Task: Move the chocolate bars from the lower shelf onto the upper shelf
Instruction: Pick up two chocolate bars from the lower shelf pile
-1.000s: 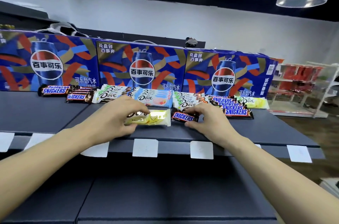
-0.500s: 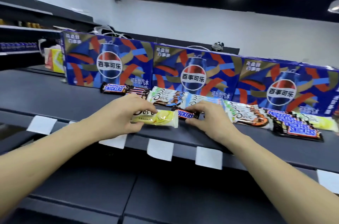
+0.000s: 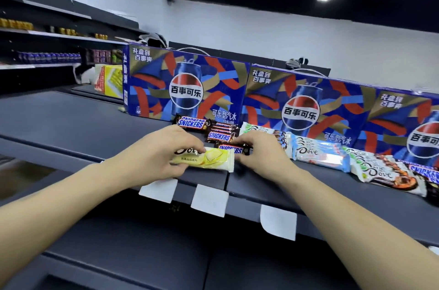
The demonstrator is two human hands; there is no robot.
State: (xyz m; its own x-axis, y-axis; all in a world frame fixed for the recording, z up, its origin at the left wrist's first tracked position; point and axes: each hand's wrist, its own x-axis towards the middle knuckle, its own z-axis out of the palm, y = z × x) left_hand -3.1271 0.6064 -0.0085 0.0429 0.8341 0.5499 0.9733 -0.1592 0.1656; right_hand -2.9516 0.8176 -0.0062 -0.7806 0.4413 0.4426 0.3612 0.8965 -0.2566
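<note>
My left hand grips a yellow-white Dove bar near the front edge of the upper shelf. My right hand pinches a brown Snickers bar just behind the Dove bar. Further Snickers bars lie stacked behind my hands. To the right a row of Dove bars and more Snickers runs along the shelf. The lower shelf below my arms shows no bars.
Three blue Pepsi gift boxes stand along the back of the upper shelf. White price tags hang from its front lip. Far left, other racks carry cans and packets.
The view has swung left and tilted. Both hands, holding their bars, have moved left along the upper shelf to sit next to the Snickers stack.
</note>
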